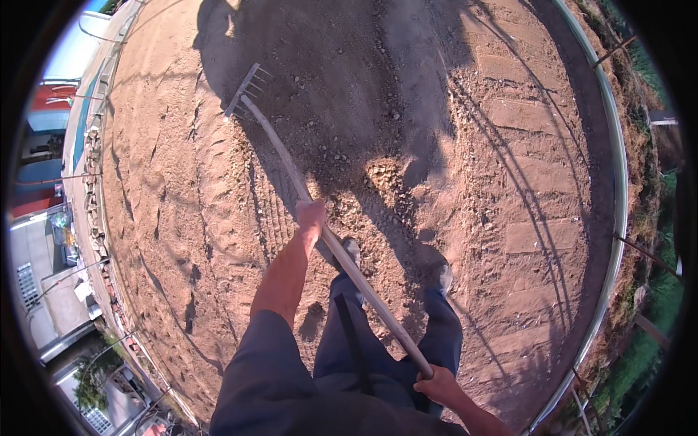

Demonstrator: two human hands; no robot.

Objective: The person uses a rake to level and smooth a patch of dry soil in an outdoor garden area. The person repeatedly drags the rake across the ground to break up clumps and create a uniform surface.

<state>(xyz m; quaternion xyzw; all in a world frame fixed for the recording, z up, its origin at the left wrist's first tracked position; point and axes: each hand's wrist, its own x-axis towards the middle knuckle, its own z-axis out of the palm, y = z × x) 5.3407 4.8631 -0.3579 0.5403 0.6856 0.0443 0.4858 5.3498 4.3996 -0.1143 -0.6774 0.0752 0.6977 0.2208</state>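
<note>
A garden rake [363, 287] with a long wooden handle slants from the lower right up to the far left. My left hand [311, 216] is wrapped round the handle about halfway along. Close to my body, my right hand [438, 385] grips the handle near its rear end. The toothed rake head [243, 93] is over the soil at the far left, its tines pointing right; whether they touch the ground I cannot tell. A small heap of loose, stony soil [387, 178] lies right of the handle, beyond my feet.
Brown, uneven soil [174, 211] with ridges and tracks spreads around me, partly under shadow. My shoes [445, 278] stand on it, below the handle. A pale curved edge [619, 211] with posts bounds the right side, with green plants [647, 356] beyond. Buildings [51, 283] stand past the left edge.
</note>
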